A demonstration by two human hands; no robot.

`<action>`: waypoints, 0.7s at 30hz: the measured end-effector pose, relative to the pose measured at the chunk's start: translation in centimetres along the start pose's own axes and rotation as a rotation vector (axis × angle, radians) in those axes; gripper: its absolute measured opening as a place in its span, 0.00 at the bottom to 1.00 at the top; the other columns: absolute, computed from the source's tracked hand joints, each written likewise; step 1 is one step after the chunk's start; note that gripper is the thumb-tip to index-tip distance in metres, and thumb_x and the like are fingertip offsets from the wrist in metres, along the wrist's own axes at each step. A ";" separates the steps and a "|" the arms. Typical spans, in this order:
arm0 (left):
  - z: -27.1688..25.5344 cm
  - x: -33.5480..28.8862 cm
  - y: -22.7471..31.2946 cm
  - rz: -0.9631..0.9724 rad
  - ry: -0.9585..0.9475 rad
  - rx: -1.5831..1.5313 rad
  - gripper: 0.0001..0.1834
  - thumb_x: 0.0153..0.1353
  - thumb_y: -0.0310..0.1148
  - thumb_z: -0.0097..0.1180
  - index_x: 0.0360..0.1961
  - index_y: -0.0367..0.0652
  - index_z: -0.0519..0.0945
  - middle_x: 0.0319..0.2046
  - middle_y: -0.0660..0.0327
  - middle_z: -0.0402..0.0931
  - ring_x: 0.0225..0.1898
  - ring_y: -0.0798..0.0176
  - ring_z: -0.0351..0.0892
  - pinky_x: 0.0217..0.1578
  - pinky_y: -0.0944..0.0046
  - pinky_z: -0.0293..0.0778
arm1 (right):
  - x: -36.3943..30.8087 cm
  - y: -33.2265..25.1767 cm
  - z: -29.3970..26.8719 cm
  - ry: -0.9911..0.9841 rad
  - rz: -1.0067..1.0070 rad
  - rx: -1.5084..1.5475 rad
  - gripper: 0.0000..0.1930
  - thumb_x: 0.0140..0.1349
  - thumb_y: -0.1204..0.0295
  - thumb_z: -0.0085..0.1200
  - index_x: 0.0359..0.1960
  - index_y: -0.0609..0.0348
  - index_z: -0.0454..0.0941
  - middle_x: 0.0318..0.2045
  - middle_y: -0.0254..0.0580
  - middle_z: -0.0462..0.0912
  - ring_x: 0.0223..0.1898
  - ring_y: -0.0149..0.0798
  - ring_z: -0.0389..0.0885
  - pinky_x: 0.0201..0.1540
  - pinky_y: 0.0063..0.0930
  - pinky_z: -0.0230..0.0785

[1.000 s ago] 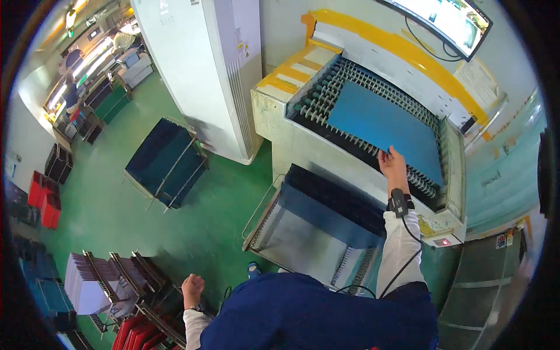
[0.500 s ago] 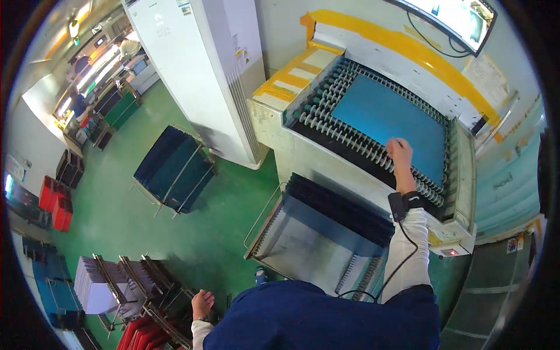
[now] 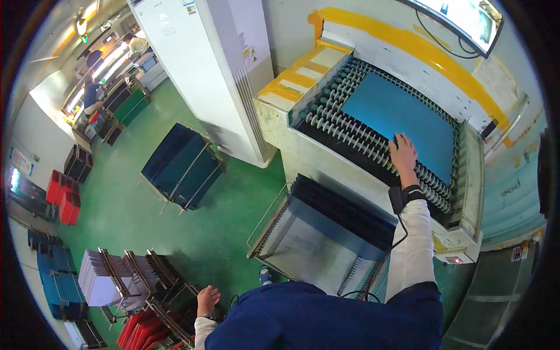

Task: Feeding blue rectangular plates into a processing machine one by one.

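A flat blue panel (image 3: 402,119) lies on the rows of white rollers of a conveyor machine (image 3: 335,143). My right hand (image 3: 403,154) is over the near edge of that panel, its fingers apart and the tips at the panel's edge; whether they press on it I cannot tell. A dark band with a small black box and a cable is on the right wrist. My left hand (image 3: 207,300) hangs low on the left, fingers loosely bent and apart, with nothing visible in it. Below the machine stands a rack (image 3: 309,242) holding several dark panels upright.
A tall white cabinet unit (image 3: 204,76) stands left of the machine. Another rack of dark blue panels (image 3: 184,166) is on the green floor. Racks with white panels (image 3: 108,280) and red panels (image 3: 143,332) stand near my left hand. A monitor (image 3: 466,20) hangs upper right. People work far left.
My right hand has opened from a loosely closed shape, its fingers now spread at the panel's edge. The whole view has shifted slightly. My left hand stays low with little change.
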State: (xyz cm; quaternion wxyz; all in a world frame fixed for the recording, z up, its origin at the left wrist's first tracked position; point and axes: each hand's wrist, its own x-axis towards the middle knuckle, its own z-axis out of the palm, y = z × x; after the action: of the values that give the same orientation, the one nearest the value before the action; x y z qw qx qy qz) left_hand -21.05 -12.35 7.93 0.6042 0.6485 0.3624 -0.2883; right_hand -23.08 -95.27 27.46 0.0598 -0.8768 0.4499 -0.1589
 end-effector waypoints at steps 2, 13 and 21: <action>0.4 -0.4 0.1 0.003 0.002 0.006 0.15 0.64 0.40 0.53 0.44 0.40 0.74 0.31 0.60 0.78 0.28 0.62 0.79 0.27 0.63 0.73 | 0.5 0.5 0.2 -0.033 0.004 -0.041 0.27 0.66 0.52 0.45 0.65 0.42 0.64 0.69 0.37 0.59 0.69 0.48 0.55 0.66 0.56 0.48; 0.8 -1.0 0.8 0.134 -0.020 -0.034 0.17 0.63 0.41 0.54 0.46 0.40 0.74 0.33 0.59 0.79 0.29 0.62 0.79 0.29 0.64 0.74 | 2.9 2.5 0.3 0.067 -0.112 -0.083 0.27 0.63 0.52 0.48 0.62 0.49 0.69 0.64 0.42 0.67 0.63 0.50 0.66 0.62 0.46 0.61; -0.5 -0.7 -2.0 0.062 0.088 0.032 0.20 0.62 0.41 0.56 0.48 0.37 0.76 0.35 0.58 0.80 0.29 0.62 0.79 0.29 0.64 0.75 | 4.0 1.2 1.0 -0.033 -0.139 0.095 0.25 0.66 0.55 0.46 0.59 0.58 0.72 0.60 0.51 0.71 0.60 0.50 0.69 0.60 0.43 0.62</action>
State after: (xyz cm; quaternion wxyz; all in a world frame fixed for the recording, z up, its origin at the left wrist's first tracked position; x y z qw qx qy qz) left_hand -23.08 -11.93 7.40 0.5859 0.6809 0.3638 -0.2464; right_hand -21.47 -99.30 27.08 0.0972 -0.9046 0.3788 -0.1695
